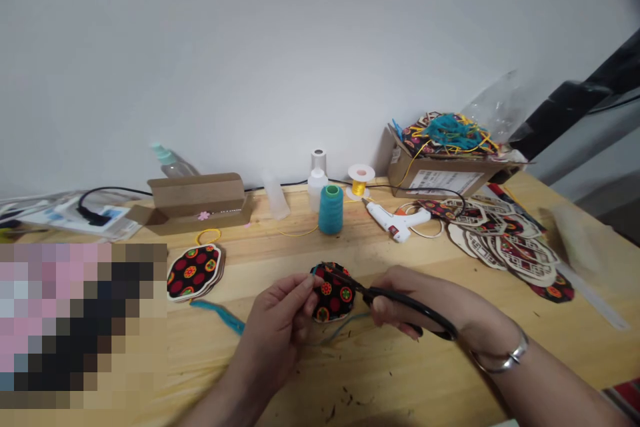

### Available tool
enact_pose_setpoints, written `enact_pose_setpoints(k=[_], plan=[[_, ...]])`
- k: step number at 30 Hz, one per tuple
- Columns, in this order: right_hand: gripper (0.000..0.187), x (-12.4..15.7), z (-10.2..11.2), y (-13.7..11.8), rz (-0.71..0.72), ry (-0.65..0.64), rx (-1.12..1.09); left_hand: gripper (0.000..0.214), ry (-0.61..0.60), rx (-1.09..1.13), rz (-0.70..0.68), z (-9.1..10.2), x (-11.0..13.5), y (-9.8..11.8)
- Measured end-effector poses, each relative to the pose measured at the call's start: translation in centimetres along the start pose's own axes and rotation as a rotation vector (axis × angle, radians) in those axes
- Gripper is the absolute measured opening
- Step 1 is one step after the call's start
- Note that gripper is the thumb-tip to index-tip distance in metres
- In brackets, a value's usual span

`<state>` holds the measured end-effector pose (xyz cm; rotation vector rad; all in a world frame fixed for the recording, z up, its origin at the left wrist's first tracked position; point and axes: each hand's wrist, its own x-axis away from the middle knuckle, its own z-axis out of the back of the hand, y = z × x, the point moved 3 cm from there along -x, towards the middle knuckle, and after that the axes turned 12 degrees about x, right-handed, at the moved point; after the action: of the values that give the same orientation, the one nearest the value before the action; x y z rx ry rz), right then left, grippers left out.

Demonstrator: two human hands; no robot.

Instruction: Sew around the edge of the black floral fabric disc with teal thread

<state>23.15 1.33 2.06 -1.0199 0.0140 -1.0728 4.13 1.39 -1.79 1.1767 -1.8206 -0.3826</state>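
Observation:
My left hand [287, 313] pinches a teal thread [315, 270] between thumb and forefinger, close to the upper left of a dark floral fabric piece [334, 300]. That piece has a rounded, notched outline; whether the fingers also hold its edge I cannot tell. My right hand [400, 307] is closed round the black handles of scissors [370, 293], their blades pointing left over the top of the fabric piece near the thread. A loose teal strand [345, 327] runs below the fabric piece. Beside my left wrist lies a teal tassel-like bundle [220, 315].
A teal thread cone [331, 210], a white glue gun [397, 219] and a yellow spool [360, 181] stand ahead. Floral pieces [195, 272] are stacked left; wooden lattice pieces [505, 240] spread right. Cardboard boxes [200, 203] sit at the back. Dark scraps dot the table.

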Motion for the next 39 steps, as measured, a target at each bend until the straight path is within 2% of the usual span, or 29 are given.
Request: enact_pose_setpoints(k=[5, 9, 14, 25, 39], plan=[[0.051, -0.5, -0.2, -0.3, 0.087, -0.024, -0.050, 0.019, -0.049, -0.057, 0.031, -0.1, 0.2, -0.5], [0.051, -1.2, -0.6, 0.3, 0.136, -0.069, -0.071, 0.019, -0.058, -0.079, 0.054, -0.2, 0.3, -0.6], [0.046, -1.6, -1.2, 1.1, 0.118, -0.059, -0.147, 0.020, -0.057, -0.097, 0.058, -0.4, 0.3, -0.5], [0.043, -1.1, -0.5, 0.0, 0.077, -0.057, -0.168, 0.018, -0.062, -0.069, 0.069, -0.1, 0.3, -0.7], [0.045, -1.1, -0.3, -0.4, 0.104, -0.090, -0.172, 0.019, -0.047, -0.090, 0.076, -0.4, 0.3, -0.4]])
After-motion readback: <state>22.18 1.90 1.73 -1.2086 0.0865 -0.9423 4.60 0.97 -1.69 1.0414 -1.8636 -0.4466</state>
